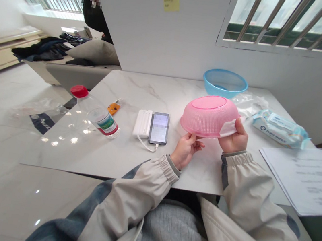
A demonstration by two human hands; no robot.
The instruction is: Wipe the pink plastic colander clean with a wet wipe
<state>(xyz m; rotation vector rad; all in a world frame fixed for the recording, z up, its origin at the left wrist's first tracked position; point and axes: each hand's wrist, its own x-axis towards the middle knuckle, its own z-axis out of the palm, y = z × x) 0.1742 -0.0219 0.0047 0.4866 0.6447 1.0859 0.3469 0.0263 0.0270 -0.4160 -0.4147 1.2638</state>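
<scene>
A pink plastic basket [206, 117] with small holes is held upside down above the table, its base facing up. My left hand [185, 151] pinches the basket's near rim from below. Against the basket's right side, my right hand [235, 139] presses a white wipe [228, 128], its fingers closed on the cloth. Behind the pink basket stands a blue plastic basket [224, 83], upright. To the right lies a pack of wet wipes [280, 129]. The inside of the pink basket is hidden.
Left on the marble-look table [124, 159] are a red-capped bottle [97, 116], an orange tag [113, 108], and a white power bank [142, 123] cabled to a phone [159, 128]. Papers [307, 176] lie at right, crumpled plastic [250, 104] behind. A person [94, 12] is at the back left.
</scene>
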